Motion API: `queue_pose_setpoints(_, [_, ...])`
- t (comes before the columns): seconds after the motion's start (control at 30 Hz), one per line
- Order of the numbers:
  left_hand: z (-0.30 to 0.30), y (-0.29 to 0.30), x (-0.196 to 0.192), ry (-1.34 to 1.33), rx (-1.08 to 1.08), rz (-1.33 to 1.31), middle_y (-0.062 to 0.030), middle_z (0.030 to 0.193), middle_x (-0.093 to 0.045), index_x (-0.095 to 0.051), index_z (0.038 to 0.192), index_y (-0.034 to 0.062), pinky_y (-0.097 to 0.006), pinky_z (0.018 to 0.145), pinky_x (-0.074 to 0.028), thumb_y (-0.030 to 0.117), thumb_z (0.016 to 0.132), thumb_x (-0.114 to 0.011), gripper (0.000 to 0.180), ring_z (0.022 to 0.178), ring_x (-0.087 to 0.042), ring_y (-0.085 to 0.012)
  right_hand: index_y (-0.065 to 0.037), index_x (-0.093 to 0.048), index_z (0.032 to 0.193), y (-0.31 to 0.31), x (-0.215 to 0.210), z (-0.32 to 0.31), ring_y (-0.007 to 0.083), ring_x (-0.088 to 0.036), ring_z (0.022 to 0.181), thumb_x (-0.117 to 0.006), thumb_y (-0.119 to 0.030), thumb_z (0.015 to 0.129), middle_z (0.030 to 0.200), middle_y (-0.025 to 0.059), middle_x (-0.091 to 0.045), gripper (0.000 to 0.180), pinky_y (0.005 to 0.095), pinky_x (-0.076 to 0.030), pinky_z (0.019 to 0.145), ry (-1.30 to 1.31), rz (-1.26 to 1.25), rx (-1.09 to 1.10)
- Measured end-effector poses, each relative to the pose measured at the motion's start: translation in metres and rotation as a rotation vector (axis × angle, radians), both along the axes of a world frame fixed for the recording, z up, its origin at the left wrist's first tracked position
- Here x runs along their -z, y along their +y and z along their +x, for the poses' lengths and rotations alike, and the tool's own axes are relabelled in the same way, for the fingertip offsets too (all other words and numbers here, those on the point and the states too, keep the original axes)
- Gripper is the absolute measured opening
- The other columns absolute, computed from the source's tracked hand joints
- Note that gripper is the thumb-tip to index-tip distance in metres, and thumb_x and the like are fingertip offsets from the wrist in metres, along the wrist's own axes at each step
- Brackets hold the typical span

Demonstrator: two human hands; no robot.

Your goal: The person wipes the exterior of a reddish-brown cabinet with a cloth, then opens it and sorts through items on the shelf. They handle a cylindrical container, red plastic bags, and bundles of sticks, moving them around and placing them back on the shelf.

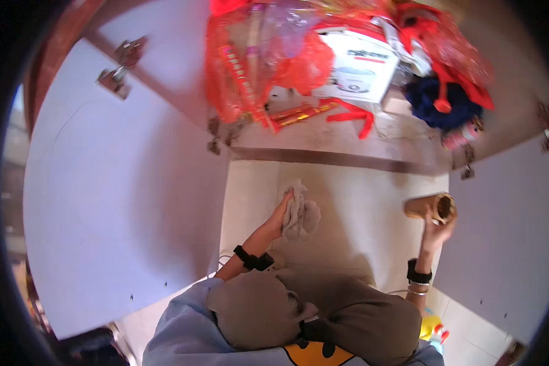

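A crumpled grey-beige cloth [301, 218] is gripped in my left hand [279, 218], above the pale floor in front of an open cabinet. Over at the right, my right hand [439, 232] has its fingers around a brown hollow cylinder [418, 207], like a short tube or pot. The cylinder lies tilted on its side in my grasp, its dark round opening turned to the right. What is inside it cannot be made out. Both arms wear black wrist straps, and the two hands are well apart.
Pale cabinet doors stand open at the left [91, 201] and right [506, 213], with metal hinges. The cabinet's bottom ledge [341, 157] runs ahead. Inside sit red plastic bags [308, 61], a white box [363, 70] and a dark blue bundle [439, 104]. A yellow item [430, 326] stands at lower right.
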State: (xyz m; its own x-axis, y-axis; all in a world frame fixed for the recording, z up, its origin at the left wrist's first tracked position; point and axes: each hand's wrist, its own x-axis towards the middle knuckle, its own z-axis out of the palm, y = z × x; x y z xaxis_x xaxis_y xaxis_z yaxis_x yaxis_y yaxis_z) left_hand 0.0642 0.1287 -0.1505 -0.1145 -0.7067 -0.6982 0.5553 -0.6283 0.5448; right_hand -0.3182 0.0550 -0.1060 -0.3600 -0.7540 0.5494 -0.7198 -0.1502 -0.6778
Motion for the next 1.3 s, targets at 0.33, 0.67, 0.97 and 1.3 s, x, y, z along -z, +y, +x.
queue_pose_setpoints(0.33, [0.03, 0.026, -0.013, 0.059, -0.283, -0.226, -0.0045, 0.125, -0.047, -0.039, 0.133, 0.0201, -0.039, 0.099, -0.037, 0.058, 0.088, -0.041, 0.059, 0.114, -0.045, -0.0213, 0.005, -0.045, 0.119, -0.018, 0.046, -0.054, 0.031, -0.054, 0.106, -0.078, -0.018, 0.071, 0.118, 0.0195, -0.05, 0.063, 0.0394, -0.047, 0.092, 0.152, 0.039, 0.331])
queue_pose_setpoints(0.67, [0.016, 0.02, -0.041, -0.036, -0.221, -0.029, -0.0037, 0.115, -0.053, -0.048, 0.125, 0.0132, -0.035, 0.092, -0.041, 0.054, 0.088, -0.047, 0.055, 0.106, -0.05, -0.0184, -0.005, -0.044, 0.126, 0.011, 0.005, -0.035, 0.0315, -0.05, 0.112, -0.073, -0.029, 0.075, 0.124, 0.0161, -0.047, 0.063, 0.0408, -0.048, 0.089, 0.371, 0.059, 0.385])
queue_pose_setpoints(0.97, [-0.018, -0.012, -0.031, -0.059, 0.079, -0.135, -0.0038, 0.123, -0.049, -0.043, 0.13, 0.0069, -0.031, 0.095, -0.038, 0.053, 0.089, -0.046, 0.062, 0.111, -0.048, -0.0165, -0.01, -0.056, 0.112, 0.023, -0.033, -0.01, 0.0202, -0.058, 0.095, -0.061, -0.012, 0.084, 0.114, 0.0077, -0.052, 0.028, 0.0327, -0.054, 0.066, 0.206, 0.036, 0.094])
queue_pose_setpoints(1.3, [-0.043, -0.005, -0.046, -0.106, 0.407, -0.336, -0.0063, 0.118, -0.051, -0.043, 0.127, 0.0014, -0.033, 0.093, -0.04, 0.058, 0.091, -0.035, 0.067, 0.109, -0.048, -0.0163, -0.009, -0.025, 0.138, 0.044, -0.012, 0.146, 0.0184, -0.058, 0.096, -0.062, -0.019, 0.086, 0.119, 0.0131, -0.05, 0.065, 0.0288, -0.052, 0.068, -0.436, 1.075, -1.158])
